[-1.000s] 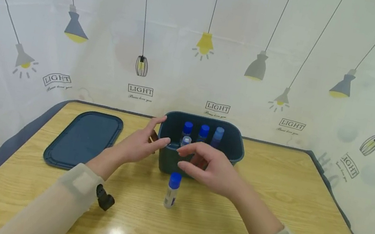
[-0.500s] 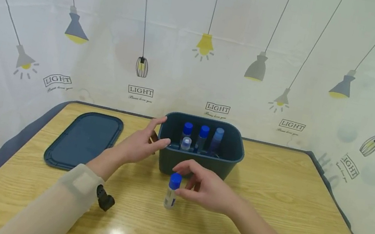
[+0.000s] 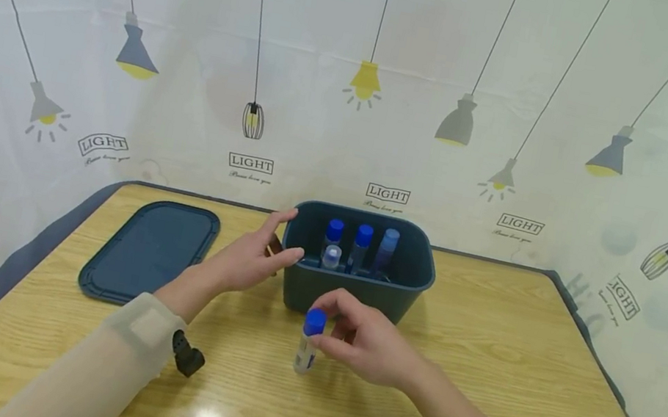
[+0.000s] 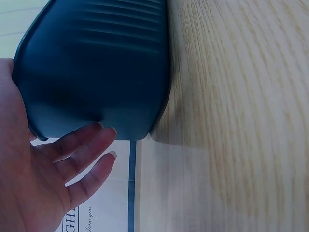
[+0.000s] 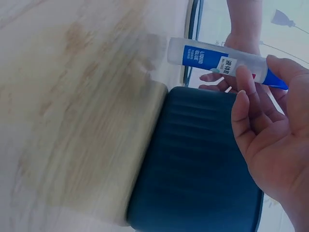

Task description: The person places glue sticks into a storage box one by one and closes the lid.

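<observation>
My right hand [image 3: 374,342] pinches the blue cap of a liquid glue bottle [image 5: 205,57] between thumb and index finger. The clear bottle has a blue-and-white label and stands nearly upright in front of a dark blue-green plastic bin [image 3: 359,291]. Whether its base touches the table I cannot tell. My left hand [image 3: 248,257] holds the bin's left end, thumb and index finger at the rim. Its other fingers [image 4: 91,147] lie outside, against or close to the end wall. Inside the bin stand several similar bottles, among them a blue-capped one [image 3: 362,239] and a clear-topped one [image 3: 331,256].
A flat dark blue lid [image 3: 148,254] lies on the wooden table [image 3: 524,346] to the left of the bin. Behind the table's far edge hangs a pale backdrop [image 3: 198,65] printed with lamps. Each wrist wears a small black camera [image 3: 187,354].
My right hand has come down from the bin's front rim to the glue bottle and taken its cap. The bottle has shifted slightly right. My left hand stays at the bin.
</observation>
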`<state>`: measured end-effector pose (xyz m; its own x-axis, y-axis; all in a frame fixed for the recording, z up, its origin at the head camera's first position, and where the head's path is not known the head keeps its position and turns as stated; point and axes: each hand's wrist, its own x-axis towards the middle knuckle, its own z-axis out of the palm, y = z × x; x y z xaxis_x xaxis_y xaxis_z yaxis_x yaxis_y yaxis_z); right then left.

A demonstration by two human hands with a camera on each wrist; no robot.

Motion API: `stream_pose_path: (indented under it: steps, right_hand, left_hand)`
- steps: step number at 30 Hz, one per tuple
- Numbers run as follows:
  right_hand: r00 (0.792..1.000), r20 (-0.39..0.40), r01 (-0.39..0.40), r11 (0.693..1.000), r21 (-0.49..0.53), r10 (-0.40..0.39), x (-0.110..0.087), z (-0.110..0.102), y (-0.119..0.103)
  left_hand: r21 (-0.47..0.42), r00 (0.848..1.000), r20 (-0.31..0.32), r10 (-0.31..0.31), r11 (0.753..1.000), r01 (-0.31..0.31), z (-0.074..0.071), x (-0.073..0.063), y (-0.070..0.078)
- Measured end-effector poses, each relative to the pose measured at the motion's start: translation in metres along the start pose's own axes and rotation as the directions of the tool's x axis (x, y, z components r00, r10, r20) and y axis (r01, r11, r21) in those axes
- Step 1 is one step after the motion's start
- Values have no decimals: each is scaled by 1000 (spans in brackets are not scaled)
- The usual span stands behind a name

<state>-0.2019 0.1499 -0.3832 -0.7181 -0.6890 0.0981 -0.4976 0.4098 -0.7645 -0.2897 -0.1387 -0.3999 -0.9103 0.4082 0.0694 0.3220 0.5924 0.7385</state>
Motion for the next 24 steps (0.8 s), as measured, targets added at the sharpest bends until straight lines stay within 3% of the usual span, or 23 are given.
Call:
stream_pose_path:
  steps: [7, 11, 17, 24]
  right_hand:
    - [993, -97, 58, 998, -22, -59, -7, -11, -11]
    - [978, -170, 111, 993, -47, -117, -10, -21, -20]
    - [943, -254, 196, 976, -91, -213, -15, -42, -33]
    - [887, -381, 224, 965, -138, -261, -19, -66, -41]
  left_hand:
    - [4, 1000, 2, -11, 1000, 11, -1, -1, 1]
    - [8, 1000, 1, -8, 1000, 8, -1, 0, 2]
    - [4, 1000, 4, -1, 1000, 1, -1, 0, 2]
    - [-5, 1000, 16, 10, 1000, -10, -1, 1, -1]
